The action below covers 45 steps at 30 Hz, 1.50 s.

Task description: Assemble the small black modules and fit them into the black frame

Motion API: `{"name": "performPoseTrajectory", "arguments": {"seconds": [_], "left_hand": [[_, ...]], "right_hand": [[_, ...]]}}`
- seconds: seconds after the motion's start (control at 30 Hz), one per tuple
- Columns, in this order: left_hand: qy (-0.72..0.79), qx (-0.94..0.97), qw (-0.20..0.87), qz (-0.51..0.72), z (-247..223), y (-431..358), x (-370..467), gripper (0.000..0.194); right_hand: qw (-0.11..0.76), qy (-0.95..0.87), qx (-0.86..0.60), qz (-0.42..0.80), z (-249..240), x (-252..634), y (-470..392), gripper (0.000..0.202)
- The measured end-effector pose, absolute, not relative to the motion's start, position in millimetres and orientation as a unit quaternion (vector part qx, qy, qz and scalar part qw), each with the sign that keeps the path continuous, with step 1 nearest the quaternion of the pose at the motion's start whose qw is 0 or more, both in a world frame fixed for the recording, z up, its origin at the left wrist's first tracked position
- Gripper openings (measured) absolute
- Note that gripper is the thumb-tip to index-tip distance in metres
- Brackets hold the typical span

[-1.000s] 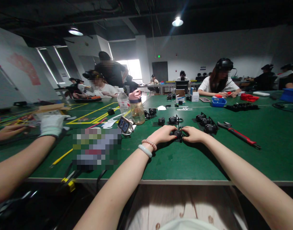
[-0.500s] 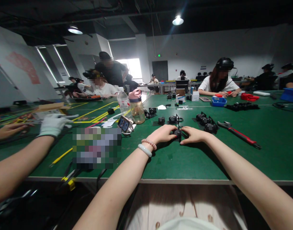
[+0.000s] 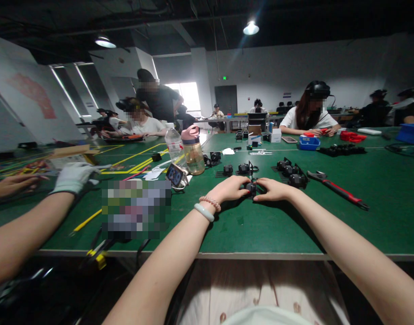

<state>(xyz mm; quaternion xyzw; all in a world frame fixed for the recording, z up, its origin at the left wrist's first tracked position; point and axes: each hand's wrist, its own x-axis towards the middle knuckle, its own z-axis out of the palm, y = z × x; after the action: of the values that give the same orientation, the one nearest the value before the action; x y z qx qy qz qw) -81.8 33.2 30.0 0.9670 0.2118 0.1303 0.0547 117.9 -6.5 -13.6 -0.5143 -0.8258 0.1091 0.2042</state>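
Observation:
On the green table, a small black mechanical part [image 3: 250, 189] sits between my two hands. My left hand [image 3: 231, 188], below a pale bangle and a beaded bracelet, grips it from the left with thumb and fingers. From the opposite side my right hand [image 3: 273, 189] has its thumb and fingertips closed against the same part. Just beyond are similar black pieces, one round-bodied piece [image 3: 243, 168] close to my fingers and another [image 3: 227, 170] farther left. A cluster of black parts [image 3: 292, 173] lies right of my right hand. The part's details are mostly covered by my fingers.
A red-handled adjustable wrench [image 3: 344, 192] lies at the right. To the left stand a tumbler [image 3: 194, 158], a clear bottle [image 3: 174, 145] and a propped clock display [image 3: 176, 175]. A co-worker's gloved hand [image 3: 71, 177] works at far left. A blue bin [image 3: 309, 143] stands across the table.
My right fingers have closed in against the black part, where a gap showed before. My left hand stays in place. The co-worker's gloved hand has shifted slightly left.

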Motion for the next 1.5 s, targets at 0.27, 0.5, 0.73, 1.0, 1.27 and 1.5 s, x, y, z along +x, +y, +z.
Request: {"name": "performPoseTrajectory", "arguments": {"seconds": [0.27,0.5,0.73,1.0,1.27,1.5], "left_hand": [[0.216,0.966,0.063,0.130,30.3,31.9,-81.2,0.034],[0.210,0.966,0.071,0.135,28.8,31.8,-79.1,0.034],[0.209,0.966,0.075,0.132,29.5,30.2,-77.9,0.033],[0.202,0.966,0.066,0.149,27.7,30.1,-78.2,0.034],[0.193,0.966,0.073,0.156,24.5,33.4,-77.2,0.031],[0.188,0.965,0.075,0.167,23.7,33.0,-77.7,0.027]], "right_hand": [[0.206,-0.824,-0.517,0.108,-13.1,117.4,-6.9,0.068],[0.198,-0.825,-0.520,0.099,-14.0,116.5,-6.7,0.070],[0.195,-0.828,-0.517,0.092,-12.7,116.6,-7.2,0.071],[0.208,-0.831,-0.511,0.073,-8.6,119.8,-8.8,0.064],[0.237,-0.820,-0.521,0.026,-0.9,115.6,-13.4,0.040],[0.260,-0.827,-0.499,0.005,-0.2,109.8,-14.7,0.023]]}}
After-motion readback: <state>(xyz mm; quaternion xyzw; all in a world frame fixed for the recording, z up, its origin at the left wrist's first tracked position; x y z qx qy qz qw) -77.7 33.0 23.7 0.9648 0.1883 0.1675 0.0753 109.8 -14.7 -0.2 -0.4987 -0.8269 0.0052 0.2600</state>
